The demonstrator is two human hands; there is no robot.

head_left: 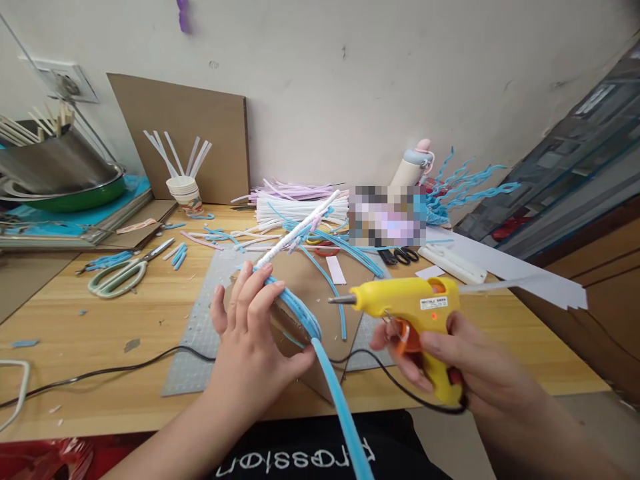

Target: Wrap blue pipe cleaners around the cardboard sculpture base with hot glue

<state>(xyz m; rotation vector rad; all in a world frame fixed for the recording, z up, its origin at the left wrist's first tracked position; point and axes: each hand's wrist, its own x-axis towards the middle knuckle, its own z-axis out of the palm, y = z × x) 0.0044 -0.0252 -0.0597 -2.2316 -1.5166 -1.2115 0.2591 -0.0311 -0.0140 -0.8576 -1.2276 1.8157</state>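
Note:
My left hand (255,333) is closed around a cardboard piece (289,319) edged with blue pipe cleaners (300,308). A white-wrapped stick (295,233) with some pink and blue on it rises from its top. One long blue pipe cleaner (337,393) hangs from the piece down toward my lap. In my right hand (470,360) is a yellow hot glue gun (405,298), with fingers near its orange trigger. Its metal nozzle points left at the piece, a short gap away. A clear glue stick protrudes from the gun's rear.
Green-handled scissors (123,277) lie at left. A black cord (125,360) crosses the table (100,393). Behind the hands are a grey cutting mat (187,360), bundled pipe cleaners (300,207), a paper cup (185,193) of glue sticks and a bottle (410,170). A metal pot (55,157) stands far left.

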